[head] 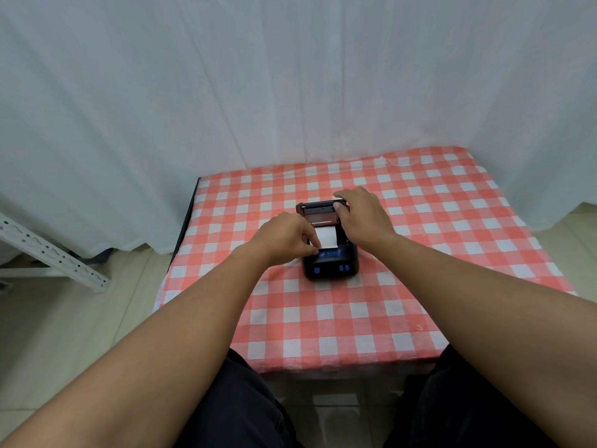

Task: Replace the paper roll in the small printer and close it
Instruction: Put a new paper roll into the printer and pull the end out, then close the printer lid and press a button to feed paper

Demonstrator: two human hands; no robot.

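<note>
- Reaching forward from the lower left, the left hand (284, 236) rests at the printer's (330, 250) left side, thumb and forefinger pinched together on the near left corner of the paper (325, 237), just above the blue panel.
- The right hand (363, 213) comes in from the lower right and lies over the printer's far right corner, palm down. Its thumb presses on the raised lid (318, 210) from the front and its fingers curl over the lid's top edge, so it is clamped on the lid.
- Both forearms are bare and stretched out above the person's dark-clothed lap.
- The printer stands open: the lid is tilted back at the far end, and the open bay below it holds the white paper, whose loose end is drawn toward the person and lies flat up to the panel. The roll itself is mostly hidden by the hands.
- On the black front face, blue buttons show near the person.
- The printer sits about mid-table (420, 253), on a red-and-white checked cloth, well away from every edge.
- Bare cloth surrounds it on all sides, with the widest stretch to the right and toward the person.
- A white curtain (226, 92) hangs just behind the table's far edge.
- A white slotted metal frame (55, 253) stands on the tiled floor well to the left, apart from the table.
</note>
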